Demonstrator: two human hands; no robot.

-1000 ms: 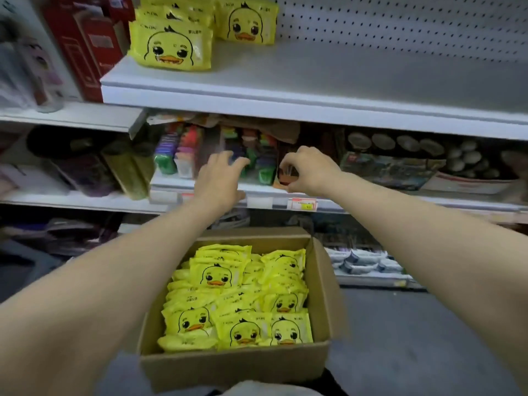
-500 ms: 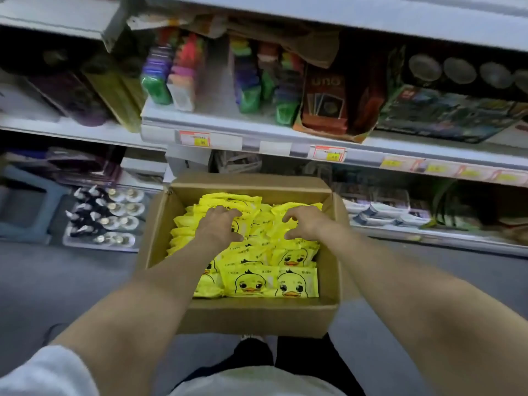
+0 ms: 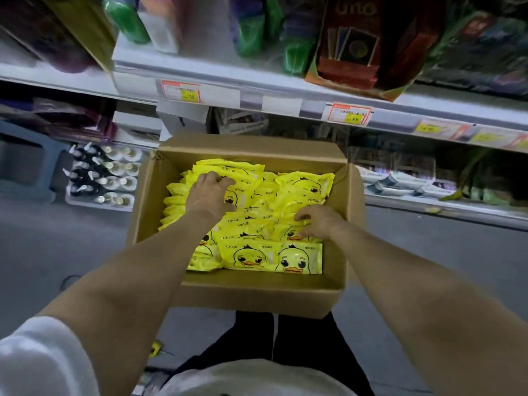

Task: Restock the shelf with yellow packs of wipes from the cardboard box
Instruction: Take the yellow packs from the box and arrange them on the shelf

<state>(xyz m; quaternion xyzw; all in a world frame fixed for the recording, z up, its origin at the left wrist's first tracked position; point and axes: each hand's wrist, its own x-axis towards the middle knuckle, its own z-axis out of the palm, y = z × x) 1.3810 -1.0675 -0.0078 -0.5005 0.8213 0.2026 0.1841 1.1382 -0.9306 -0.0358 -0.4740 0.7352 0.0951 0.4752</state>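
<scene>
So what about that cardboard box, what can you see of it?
The cardboard box is plain brown card, rectangular, open at the top with its flaps folded back. It sits level in front of the shelves; what it rests on is hidden. It is nearly full of yellow packs printed with a duck face. The left hand and the right hand both reach inside, fingers curled on packs.

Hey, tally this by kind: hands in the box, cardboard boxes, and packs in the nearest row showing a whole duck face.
hands in the box: 2, left hand and right hand
cardboard box: 1
nearest-row packs with a whole duck face: 2, left pack and right pack
total: 5
</scene>
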